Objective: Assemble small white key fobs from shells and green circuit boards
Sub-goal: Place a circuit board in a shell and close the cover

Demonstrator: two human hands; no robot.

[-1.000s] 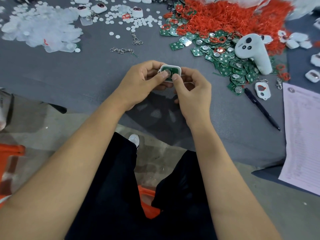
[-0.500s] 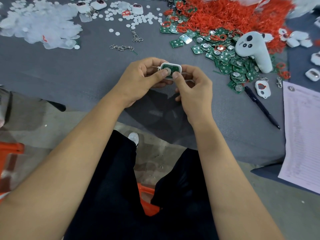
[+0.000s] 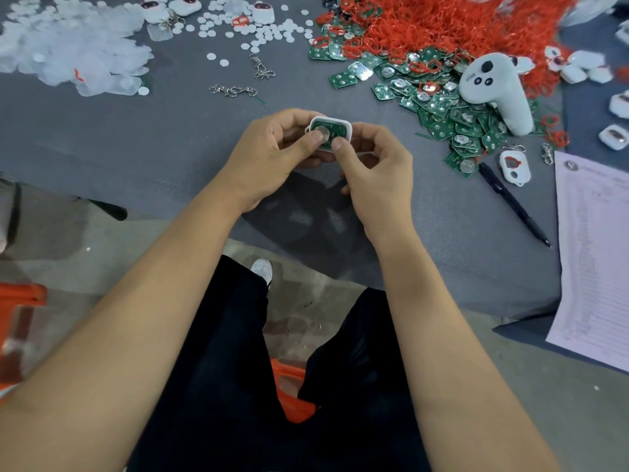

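The left hand (image 3: 272, 148) and the right hand (image 3: 374, 165) together hold a white shell (image 3: 343, 126) just above the grey bench (image 3: 136, 148). A green circuit board (image 3: 335, 129) lies inside the shell, facing up. Each grip is a curled pinch: the left thumb presses on the round silver cell of the board, the right thumb on the board's near edge, while the other fingers curl under the shell. To the right lies a heap of green circuit boards (image 3: 452, 120), with a mass of red rings (image 3: 459, 25) beyond it. A white handheld controller (image 3: 497, 86) rests on the heap. A black pen (image 3: 514, 204) and a printed sheet (image 3: 595, 253) lie near the right edge. Far left are clear plastic pieces (image 3: 68, 46); white discs (image 3: 265, 32) and metal key clasps (image 3: 235, 90) lie beyond the hands.
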